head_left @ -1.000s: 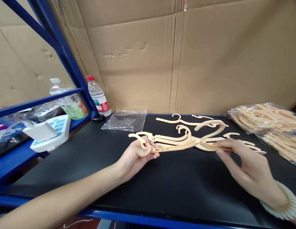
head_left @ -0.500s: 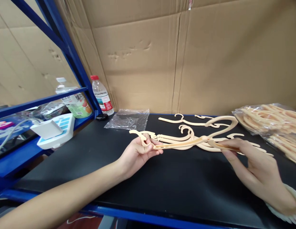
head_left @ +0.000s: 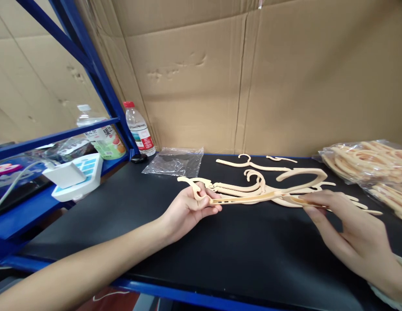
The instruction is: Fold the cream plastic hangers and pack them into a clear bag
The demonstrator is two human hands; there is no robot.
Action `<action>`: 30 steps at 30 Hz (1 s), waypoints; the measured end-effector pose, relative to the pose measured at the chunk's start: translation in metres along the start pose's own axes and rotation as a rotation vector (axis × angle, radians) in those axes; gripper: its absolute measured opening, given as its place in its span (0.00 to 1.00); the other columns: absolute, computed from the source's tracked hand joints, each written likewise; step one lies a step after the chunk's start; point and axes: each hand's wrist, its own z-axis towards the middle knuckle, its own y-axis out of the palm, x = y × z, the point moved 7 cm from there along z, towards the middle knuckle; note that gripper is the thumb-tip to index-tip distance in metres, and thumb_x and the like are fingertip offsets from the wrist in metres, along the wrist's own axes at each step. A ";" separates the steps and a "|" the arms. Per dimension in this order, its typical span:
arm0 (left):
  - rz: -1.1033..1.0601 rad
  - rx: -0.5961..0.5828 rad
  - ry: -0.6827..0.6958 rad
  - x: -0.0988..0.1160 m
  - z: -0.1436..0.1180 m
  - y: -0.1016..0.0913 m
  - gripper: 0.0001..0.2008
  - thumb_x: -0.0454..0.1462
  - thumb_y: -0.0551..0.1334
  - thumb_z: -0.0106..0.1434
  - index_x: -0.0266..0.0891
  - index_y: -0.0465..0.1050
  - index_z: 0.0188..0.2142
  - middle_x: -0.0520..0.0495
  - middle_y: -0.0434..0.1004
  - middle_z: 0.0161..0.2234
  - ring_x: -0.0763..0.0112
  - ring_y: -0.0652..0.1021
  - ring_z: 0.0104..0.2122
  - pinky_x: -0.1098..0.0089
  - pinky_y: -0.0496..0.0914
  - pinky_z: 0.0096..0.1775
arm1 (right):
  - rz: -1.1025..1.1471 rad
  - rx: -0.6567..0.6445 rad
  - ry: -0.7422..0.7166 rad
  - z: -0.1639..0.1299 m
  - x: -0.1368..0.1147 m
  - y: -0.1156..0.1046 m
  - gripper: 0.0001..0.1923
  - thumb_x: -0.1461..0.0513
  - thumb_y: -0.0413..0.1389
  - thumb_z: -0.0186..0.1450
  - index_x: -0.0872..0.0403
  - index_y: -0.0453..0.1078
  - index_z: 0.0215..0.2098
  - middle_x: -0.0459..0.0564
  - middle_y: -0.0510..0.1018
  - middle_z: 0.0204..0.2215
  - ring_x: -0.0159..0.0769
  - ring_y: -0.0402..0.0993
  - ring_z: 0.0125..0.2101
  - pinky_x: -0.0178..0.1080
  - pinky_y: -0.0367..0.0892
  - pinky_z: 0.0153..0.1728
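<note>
Cardboard (head_left: 188, 90) backs the black tabletop (head_left: 227, 259) beyond both hands, with a blue frame (head_left: 106, 103) rising past the left. A clear bag (head_left: 175, 162) lies flat beyond the left hand (head_left: 188, 209); farther off stands a red-capped bottle (head_left: 141, 131), and to that hand's left sits a white adapter (head_left: 65, 173). Loose hangers (head_left: 240, 189) rest just beyond the hands, partly hidden, while bagged hangers (head_left: 366, 160) are piled beyond the right hand (head_left: 353, 235). Between the hands, in front of the loose ones, stretches a slim, cream-colored hanger (head_left: 246, 199), slots showing along its hollow arm, a clip at the left hand and its hook curving out near the right. Each hand pinches one end between thumb and fingers.
</note>
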 end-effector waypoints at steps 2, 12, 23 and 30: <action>0.013 0.003 0.003 -0.001 0.000 -0.001 0.15 0.33 0.74 0.46 0.34 0.66 0.23 0.46 0.79 0.31 0.68 0.80 0.29 0.70 0.75 0.38 | 0.004 0.001 0.001 0.000 0.000 0.000 0.07 0.65 0.51 0.67 0.53 0.66 0.44 0.50 0.74 0.36 0.38 0.71 0.36 0.40 0.63 0.39; 0.092 0.088 0.058 -0.001 0.000 -0.006 0.13 0.30 0.72 0.47 0.34 0.67 0.22 0.48 0.78 0.29 0.69 0.79 0.28 0.71 0.74 0.36 | 0.018 -0.019 -0.001 -0.002 -0.004 0.001 0.06 0.64 0.51 0.67 0.53 0.66 0.42 0.50 0.73 0.33 0.38 0.70 0.35 0.40 0.63 0.38; 0.168 0.152 0.153 0.007 -0.003 -0.007 0.14 0.29 0.70 0.47 0.36 0.63 0.22 0.50 0.77 0.27 0.76 0.77 0.24 0.78 0.72 0.30 | -0.067 -0.093 0.023 -0.005 -0.002 0.009 0.08 0.60 0.48 0.70 0.52 0.66 0.44 0.48 0.74 0.33 0.39 0.68 0.31 0.41 0.61 0.35; 0.149 0.175 0.107 0.005 0.000 -0.009 0.11 0.36 0.71 0.53 0.35 0.69 0.27 0.48 0.79 0.29 0.74 0.79 0.29 0.76 0.75 0.36 | -0.182 -0.139 0.059 -0.007 0.010 0.017 0.12 0.59 0.44 0.71 0.52 0.65 0.48 0.49 0.77 0.35 0.42 0.68 0.32 0.43 0.61 0.37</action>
